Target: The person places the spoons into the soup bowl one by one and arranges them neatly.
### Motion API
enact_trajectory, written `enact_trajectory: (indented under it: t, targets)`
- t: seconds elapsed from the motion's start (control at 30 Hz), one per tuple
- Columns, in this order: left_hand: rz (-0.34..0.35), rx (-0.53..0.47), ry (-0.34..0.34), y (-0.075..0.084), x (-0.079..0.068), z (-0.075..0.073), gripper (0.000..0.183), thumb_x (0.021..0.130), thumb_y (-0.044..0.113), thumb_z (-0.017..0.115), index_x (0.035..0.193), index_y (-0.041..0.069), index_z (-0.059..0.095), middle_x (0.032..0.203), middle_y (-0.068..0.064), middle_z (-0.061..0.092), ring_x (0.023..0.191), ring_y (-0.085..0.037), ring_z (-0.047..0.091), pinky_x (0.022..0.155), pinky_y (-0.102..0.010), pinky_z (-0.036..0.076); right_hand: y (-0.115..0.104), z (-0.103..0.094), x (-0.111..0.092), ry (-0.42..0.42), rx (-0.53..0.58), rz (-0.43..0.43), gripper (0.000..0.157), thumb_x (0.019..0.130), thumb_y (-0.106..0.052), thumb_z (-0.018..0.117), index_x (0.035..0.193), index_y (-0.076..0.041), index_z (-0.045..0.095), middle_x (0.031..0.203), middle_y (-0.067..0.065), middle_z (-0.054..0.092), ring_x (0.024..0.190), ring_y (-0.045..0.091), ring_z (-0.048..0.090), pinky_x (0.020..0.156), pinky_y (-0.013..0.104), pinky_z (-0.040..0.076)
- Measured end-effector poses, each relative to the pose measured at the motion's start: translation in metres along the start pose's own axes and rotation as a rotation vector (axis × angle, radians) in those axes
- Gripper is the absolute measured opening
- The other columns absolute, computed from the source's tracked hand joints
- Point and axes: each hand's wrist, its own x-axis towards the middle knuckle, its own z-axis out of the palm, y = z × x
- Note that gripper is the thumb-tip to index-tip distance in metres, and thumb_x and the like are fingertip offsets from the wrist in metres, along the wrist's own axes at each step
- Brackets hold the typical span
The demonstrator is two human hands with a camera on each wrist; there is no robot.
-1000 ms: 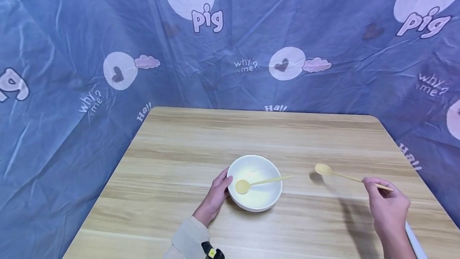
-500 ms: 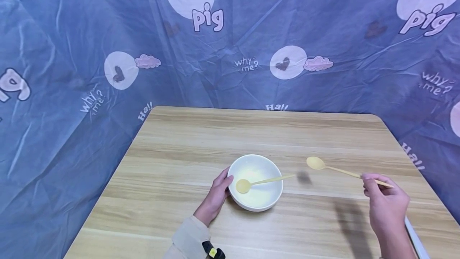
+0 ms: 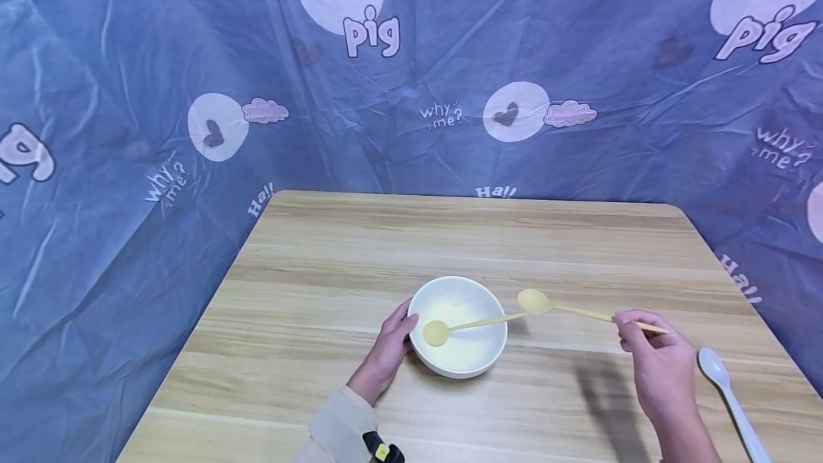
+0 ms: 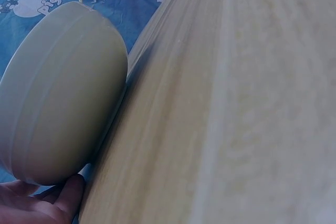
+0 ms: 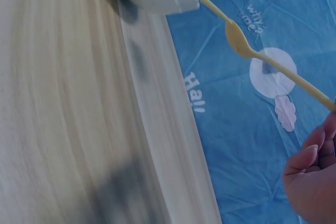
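A white bowl [image 3: 472, 352] stands on the wooden table, with one pale yellow spoon [image 3: 436, 333] lying in it and its handle over the right rim. My left hand [image 3: 384, 349] grips the bowl's left side, thumb at the rim; the left wrist view has the fingers [image 4: 71, 195] against the bowl's underside [image 4: 63, 98]. Right of the bowl, my right hand [image 3: 662, 363] pinches a second yellow spoon [image 3: 533, 301] by its handle. That spoon is in the air, its head close to the other handle's tip; the right wrist view [image 5: 239, 39] does not settle whether they touch.
A pale grey-blue spoon [image 3: 736, 406] lies on the table [image 3: 360, 241] to the right of my right hand. Beyond the table's back and side edges hangs a blue printed cloth [image 3: 411, 148].
My right hand has moved left with the yellow spoon, bringing its head near the bowl. More of the grey-blue spoon now shows. My left hand and the bowl stay put.
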Motion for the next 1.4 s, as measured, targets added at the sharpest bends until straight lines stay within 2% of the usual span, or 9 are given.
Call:
enact_trajectory:
  t: [0.23,0.4,0.9,1.23,1.4]
  targets:
    - [-0.001,-0.004,-0.001,0.000,0.000,0.000,0.053,0.102,0.024,0.035,0.149,0.003,0.023,0.153,-0.021,0.023,0.139,-0.035,0.027,0.111,-0.049,0.027,0.003,0.007,-0.005,-0.062,0.054,-0.018,0.016,0.086,0.008,0.058,0.080,-0.001,0.070,0.067,-0.003,0.066,0.056,0.007,0.052,0.058,0.015,0.046]
    - [0.002,-0.003,-0.002,0.000,0.001,0.000,0.053,0.102,0.024,0.036,0.149,0.002,0.023,0.153,-0.021,0.023,0.138,-0.034,0.028,0.111,-0.048,0.028,0.005,0.012,-0.006,-0.098,0.051,-0.019,0.017,0.086,0.009,0.057,0.080,-0.001,0.069,0.067,-0.004,0.066,0.056,0.007,0.052,0.058,0.016,0.045]
    - [0.004,-0.004,0.001,0.000,0.001,0.000,0.054,0.101,0.024,0.036,0.148,0.001,0.023,0.152,-0.022,0.024,0.138,-0.034,0.028,0.111,-0.048,0.027,0.014,0.020,-0.016,-0.209,-0.126,0.055,0.005,0.087,-0.003,0.064,0.083,-0.004,0.068,0.063,-0.006,0.058,0.059,0.006,0.050,0.058,0.019,0.040]
    - [-0.005,-0.002,0.002,0.000,0.002,0.000,0.053,0.102,0.024,0.035,0.149,0.003,0.022,0.153,-0.020,0.022,0.139,-0.034,0.026,0.112,-0.049,0.025,0.021,0.029,-0.023,-0.278,-0.222,0.081,0.006,0.088,-0.009,0.065,0.085,-0.004,0.066,0.063,-0.008,0.054,0.059,0.006,0.047,0.058,0.024,0.038]
    - [-0.015,-0.008,0.003,0.001,0.002,0.000,0.054,0.102,0.024,0.035,0.149,0.003,0.021,0.154,-0.020,0.020,0.139,-0.034,0.026,0.112,-0.049,0.024,0.026,0.035,-0.025,-0.318,-0.218,0.072,0.007,0.089,-0.008,0.063,0.087,-0.002,0.065,0.060,-0.006,0.050,0.054,0.004,0.042,0.048,0.029,0.032]
